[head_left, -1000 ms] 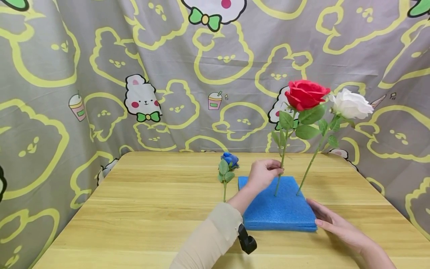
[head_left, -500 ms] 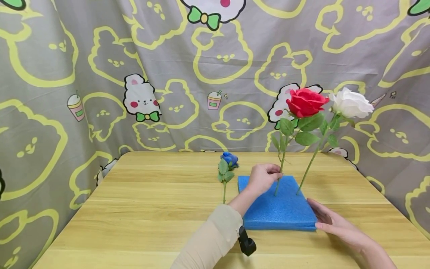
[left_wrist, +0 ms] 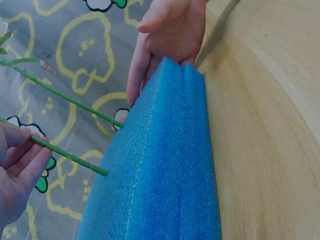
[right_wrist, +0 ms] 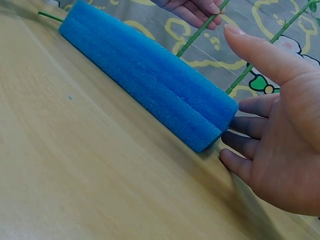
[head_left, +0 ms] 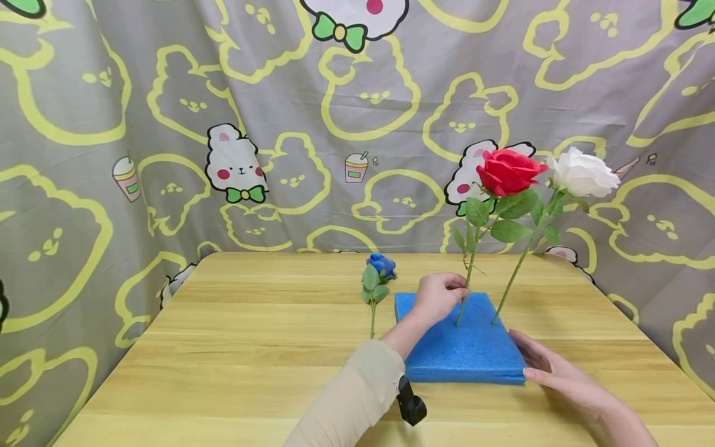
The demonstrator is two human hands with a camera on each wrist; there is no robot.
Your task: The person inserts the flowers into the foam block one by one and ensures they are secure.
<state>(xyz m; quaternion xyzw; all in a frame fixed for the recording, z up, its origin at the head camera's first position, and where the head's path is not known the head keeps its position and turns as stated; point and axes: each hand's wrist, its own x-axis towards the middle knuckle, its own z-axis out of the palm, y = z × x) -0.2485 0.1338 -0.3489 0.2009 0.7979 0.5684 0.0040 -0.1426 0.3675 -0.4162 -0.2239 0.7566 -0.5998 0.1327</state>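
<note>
Right hand (head_left: 558, 372) in the foreground, thumb raised apart and fingers extended; the fingers rest against the right side of a blue foam block (head_left: 466, 354), which lies flat on the wood-grain table (head_left: 251, 347). Farther off, the left hand (head_left: 438, 297) reaches over the block and pinches, between thumb and fingers, the green stem of a red rose (head_left: 511, 172). This stem meets the block's upper face just below the left hand, the nearer of the two; its long axis is steep, leaning slightly rightward toward the bloom. How deep it enters cannot be seen. To its right, a white rose (head_left: 585, 172) stands in the same face at a stronger rightward lean, held by neither hand. A blue rose (head_left: 382, 265) lies on the table left of the block, bloom at the far end. Behind hangs a grey cartoon-print curtain (head_left: 301, 93). Compared with one second earlier, the red bloom and left hand sit lower; compared with half a second earlier, little differs.
</note>
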